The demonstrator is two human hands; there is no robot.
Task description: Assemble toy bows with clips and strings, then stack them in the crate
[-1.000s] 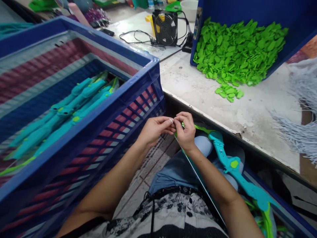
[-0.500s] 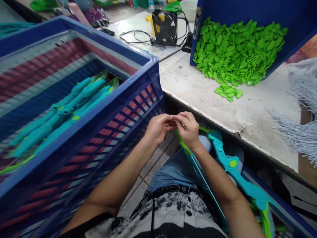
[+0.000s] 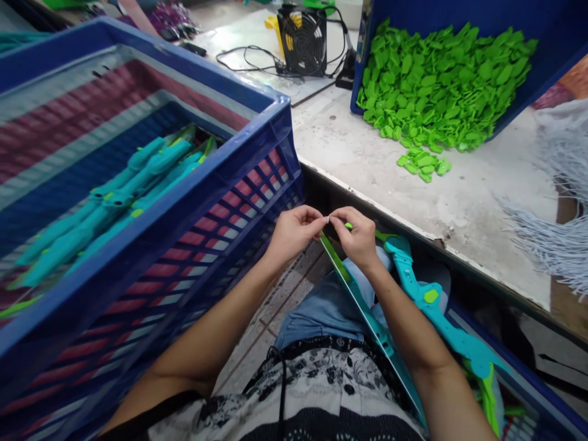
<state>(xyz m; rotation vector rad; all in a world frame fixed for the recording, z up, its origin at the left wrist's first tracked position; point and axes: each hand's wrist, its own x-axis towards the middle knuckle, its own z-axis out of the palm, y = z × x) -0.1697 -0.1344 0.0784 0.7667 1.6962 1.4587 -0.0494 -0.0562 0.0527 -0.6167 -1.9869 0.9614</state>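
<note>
Cord (image 3: 327,219), white, is caught where our left hand (image 3: 294,234) and right hand (image 3: 357,237) meet in tight pinches; below, we see a turquoise-and-green plastic piece (image 3: 380,332) slanting across our lap (image 3: 312,315)

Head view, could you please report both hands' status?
Left fingers and right fingers pinching tiny white piece. Teal part below. Blue crate at left, not blocking.

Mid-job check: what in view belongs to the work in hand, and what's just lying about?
Belongs:
- small white bit, pinched by left hand and right hand
- turquoise-and-green part by the lap
- probably loose green pieces, white cords, turquoise parts in the blue crate

Apparently just lying about:
- black fan
- purple heap
</note>
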